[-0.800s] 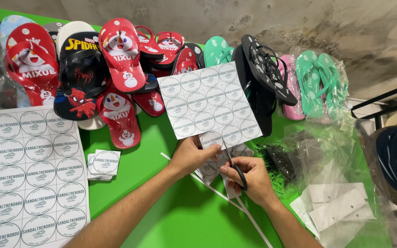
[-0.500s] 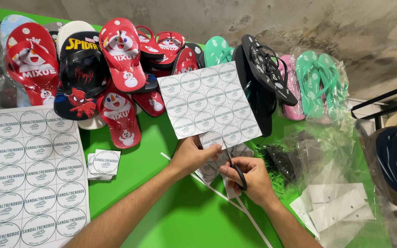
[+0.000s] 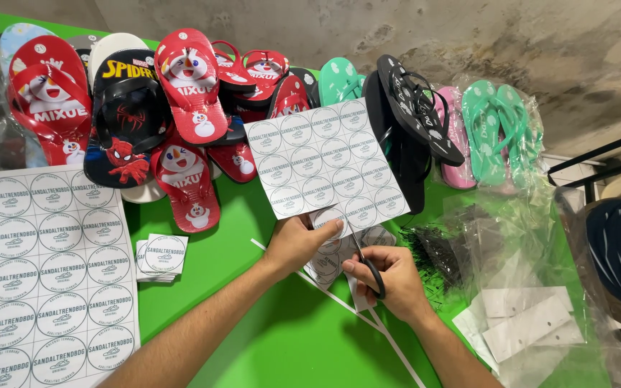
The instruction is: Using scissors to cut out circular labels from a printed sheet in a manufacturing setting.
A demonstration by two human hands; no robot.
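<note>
Above the green table (image 3: 253,330), left hand (image 3: 297,243) pinches the sticker sheet (image 3: 325,159); right hand (image 3: 389,276) grips scissors (image 3: 368,262).

flip-flops (image 3: 181,108) heaped, label stack (image 3: 161,256), perhaps plastic bags (image 3: 533,323)

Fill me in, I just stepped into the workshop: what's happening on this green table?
A person is cutting printed labels. The left hand holds up a white sheet of round labels by its lower edge, while the right hand works black-handled scissors into that edge. Thin white paper strips lie under the hands on the green table. A small stack of cut square labels and a large uncut label sheet lie to the left; a pile of colourful flip-flops sits behind.
</note>
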